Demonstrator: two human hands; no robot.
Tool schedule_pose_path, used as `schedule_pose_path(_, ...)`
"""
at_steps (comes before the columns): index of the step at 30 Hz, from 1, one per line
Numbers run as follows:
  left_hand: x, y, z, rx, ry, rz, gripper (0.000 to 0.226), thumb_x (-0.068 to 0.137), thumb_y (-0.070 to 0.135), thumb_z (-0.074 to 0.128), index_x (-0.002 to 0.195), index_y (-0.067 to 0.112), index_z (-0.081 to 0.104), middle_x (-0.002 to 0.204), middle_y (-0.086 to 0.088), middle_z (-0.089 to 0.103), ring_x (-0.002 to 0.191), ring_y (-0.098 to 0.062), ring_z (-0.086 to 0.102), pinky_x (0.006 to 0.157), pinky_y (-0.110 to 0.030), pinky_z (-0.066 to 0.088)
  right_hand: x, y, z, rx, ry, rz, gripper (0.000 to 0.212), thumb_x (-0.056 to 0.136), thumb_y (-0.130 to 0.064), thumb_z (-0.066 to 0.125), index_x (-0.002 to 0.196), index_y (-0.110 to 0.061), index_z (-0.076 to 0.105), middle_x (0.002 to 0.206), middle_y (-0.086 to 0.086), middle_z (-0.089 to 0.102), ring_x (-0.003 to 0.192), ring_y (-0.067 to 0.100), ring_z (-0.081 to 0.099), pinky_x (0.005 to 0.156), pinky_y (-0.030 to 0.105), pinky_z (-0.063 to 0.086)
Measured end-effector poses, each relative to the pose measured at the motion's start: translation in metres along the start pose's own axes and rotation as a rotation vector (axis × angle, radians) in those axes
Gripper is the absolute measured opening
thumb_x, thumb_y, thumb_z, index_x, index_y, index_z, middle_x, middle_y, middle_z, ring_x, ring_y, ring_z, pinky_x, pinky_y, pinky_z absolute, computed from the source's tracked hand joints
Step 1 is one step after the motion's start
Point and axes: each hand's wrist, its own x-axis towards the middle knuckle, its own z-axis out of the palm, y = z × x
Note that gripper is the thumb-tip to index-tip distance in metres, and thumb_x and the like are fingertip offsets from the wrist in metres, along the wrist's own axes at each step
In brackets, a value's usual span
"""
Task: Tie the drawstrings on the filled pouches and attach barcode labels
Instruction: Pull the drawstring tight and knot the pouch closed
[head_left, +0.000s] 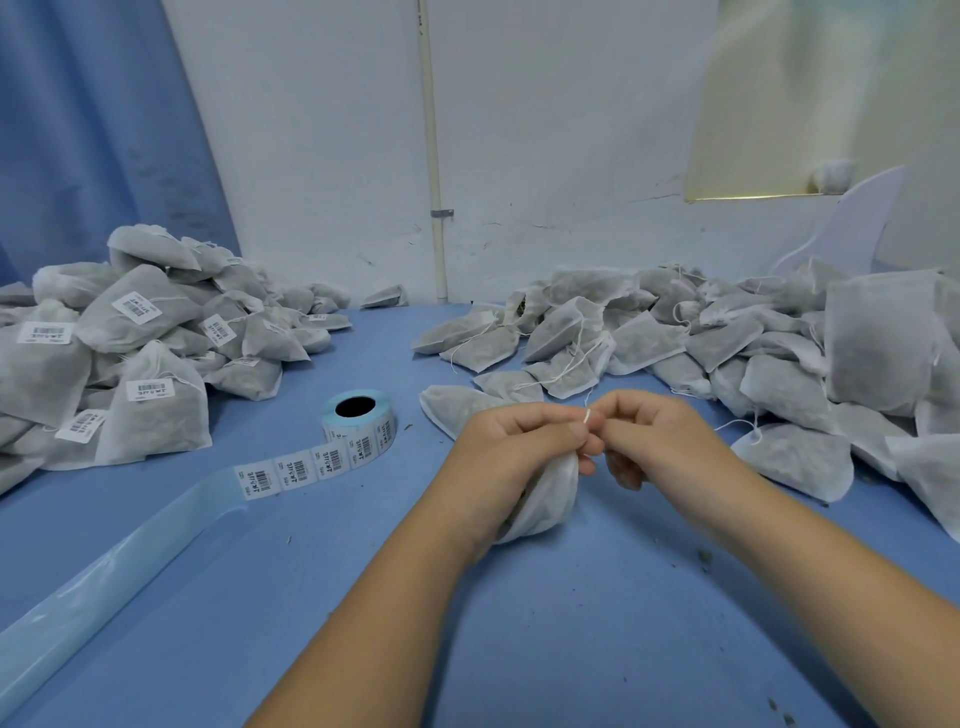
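Smooth blue sheeting covers the table (545, 623), which is speckled with small dark crumbs near the right forearm. Beyond it a scuffed white wall (545, 156) carries one thin upright pipe (431, 156), and a pleated blue curtain (93, 130) hangs far off to the left. Both hands meet over the middle of the table. The left hand (511, 447) curls its fingers round one soft, plump pouch (545, 499) of thin white non-woven fabric with a grey filling showing through. The gathered neck points up between the hands and the rounded bottom rests on the table. At that neck one fine white drawstring (587, 415) stands up as a short loop, pinched between the left thumb and forefinger on one side and the right hand's (649, 431) thumb and fingertips on the other. The remaining right fingers are curled in loosely. Just left of the left hand stands one label roll (358, 421), a short cylinder with a dark hollow core. From it a flat label strip (301, 467) of at least four white barcode stickers runs out leftwards, then becomes bare, glossy pale-blue backing liner (130, 561). Farther left is a labelled pile (130, 353) of tied pouches, too many to count, with at least five stickers facing up. Beyond and to the right of the right hand spreads an unlabelled pile (727, 343) with loose strings trailing, also uncountable.
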Motion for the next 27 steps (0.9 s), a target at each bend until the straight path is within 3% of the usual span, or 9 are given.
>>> schedule_pose_path(3,0.002,-0.001,-0.002,-0.045,0.046,0.016,0.017,0.075,0.017,0.069,0.087,0.018,0.081,0.084,-0.006,0.075,0.074,-0.016,0.069,0.073,-0.022,0.053,-0.002,-0.003,0.003,-0.025,0.006,-0.027,0.007,0.082,-0.018,0.070,0.075,-0.017,0.068,0.063,0.003,0.057,0.053,0.017,0.040,0.049,0.024,0.034)
schedule_pose_path(5,0.002,0.000,-0.001,-0.057,0.095,0.025,0.019,0.074,0.016,0.069,0.089,0.019,0.081,0.087,-0.005,0.076,0.074,-0.015,0.068,0.075,-0.022,0.054,-0.003,-0.002,0.004,-0.096,0.022,-0.074,0.012,0.081,-0.025,0.071,0.073,-0.018,0.067,0.066,0.007,0.056,0.053,0.015,0.038,0.050,0.024,0.032)
schedule_pose_path(9,0.002,0.001,0.005,0.006,0.252,-0.006,0.017,0.080,0.011,0.070,0.087,0.024,0.078,0.081,0.002,0.076,0.063,-0.007,0.066,0.066,-0.019,0.052,-0.005,-0.001,0.006,-0.379,0.054,-0.266,0.015,0.085,-0.020,0.069,0.071,-0.023,0.067,0.052,-0.009,0.048,0.046,0.005,0.037,0.048,0.013,0.030)
schedule_pose_path(12,0.003,-0.001,0.008,0.296,0.334,0.080,0.029,0.089,0.007,0.063,0.087,0.032,0.076,0.075,0.019,0.073,0.062,0.005,0.063,0.062,-0.011,0.048,-0.008,-0.001,0.007,-0.594,0.072,-0.429,0.019,0.082,-0.009,0.067,0.074,-0.026,0.069,0.053,-0.013,0.050,0.057,0.002,0.049,0.056,0.010,0.035)
schedule_pose_path(15,-0.001,-0.001,0.011,0.631,0.307,0.215,0.023,0.089,0.010,0.060,0.094,0.022,0.079,0.068,0.024,0.064,0.069,0.012,0.058,0.065,-0.004,0.041,-0.008,-0.003,0.001,-0.684,0.091,-0.531,0.014,0.079,-0.004,0.069,0.076,-0.018,0.071,0.059,-0.013,0.052,0.063,0.002,0.051,0.059,0.010,0.035)
schedule_pose_path(17,-0.002,-0.002,0.013,0.730,0.275,0.243,0.022,0.089,0.010,0.059,0.094,0.018,0.078,0.065,0.021,0.060,0.065,0.010,0.054,0.063,-0.005,0.037,-0.008,-0.006,-0.004,-0.663,0.114,-0.575,0.010,0.077,-0.007,0.070,0.073,-0.016,0.069,0.062,-0.012,0.054,0.063,0.004,0.052,0.058,0.010,0.036)
schedule_pose_path(21,-0.003,-0.004,0.013,0.831,0.200,0.302,0.020,0.090,0.012,0.059,0.095,0.016,0.078,0.084,0.007,0.067,0.075,0.000,0.052,0.068,-0.006,0.037,-0.010,-0.010,-0.009,-0.666,0.146,-0.617,0.004,0.072,-0.018,0.061,0.068,-0.018,0.064,0.063,-0.011,0.052,0.063,0.010,0.052,0.056,0.011,0.035)
schedule_pose_path(24,-0.004,-0.005,0.012,0.889,0.123,0.312,0.019,0.088,0.020,0.057,0.083,0.010,0.072,0.078,0.001,0.065,0.078,-0.010,0.053,0.068,-0.022,0.043,-0.009,-0.007,-0.009,-0.712,0.145,-0.641,0.003,0.072,-0.019,0.062,0.070,-0.017,0.063,0.064,-0.014,0.049,0.062,0.007,0.051,0.056,0.011,0.035)
schedule_pose_path(27,-0.005,-0.005,0.012,0.829,0.127,0.223,0.019,0.088,0.022,0.058,0.071,0.021,0.068,0.067,0.013,0.062,0.068,-0.003,0.053,0.061,-0.017,0.040,-0.008,-0.005,-0.009,-0.752,0.143,-0.639,0.004,0.074,-0.022,0.062,0.071,-0.019,0.063,0.066,-0.014,0.048,0.064,0.003,0.051,0.057,0.013,0.036)
